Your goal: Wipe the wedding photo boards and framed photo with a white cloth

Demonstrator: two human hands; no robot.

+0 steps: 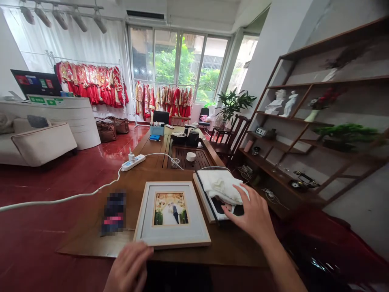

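A light wood picture frame (199, 219) with a wide white mat lies flat on the table, holding a photo of a couple (170, 209). My left hand (130, 263) is at its near left corner, fingers curled together against the edge; the thumb is hidden. Beside it, to the right, a crumpled white cloth (220, 184) rests on a stack of frames (203, 198), the upper one dark-edged. Over the cloth's right side is my right hand (251, 211), thumb and fingers apart. Its fingertips are at the cloth; whether they touch it I cannot tell.
A blurred dark item (114, 213) lies left on the wooden table (88, 231). A white power strip (133, 162) trails its cord off the left side. Beyond are a tea tray (203, 156) with a white cup (191, 156), and a blue box (157, 129). Shelves (291, 117) stand right.
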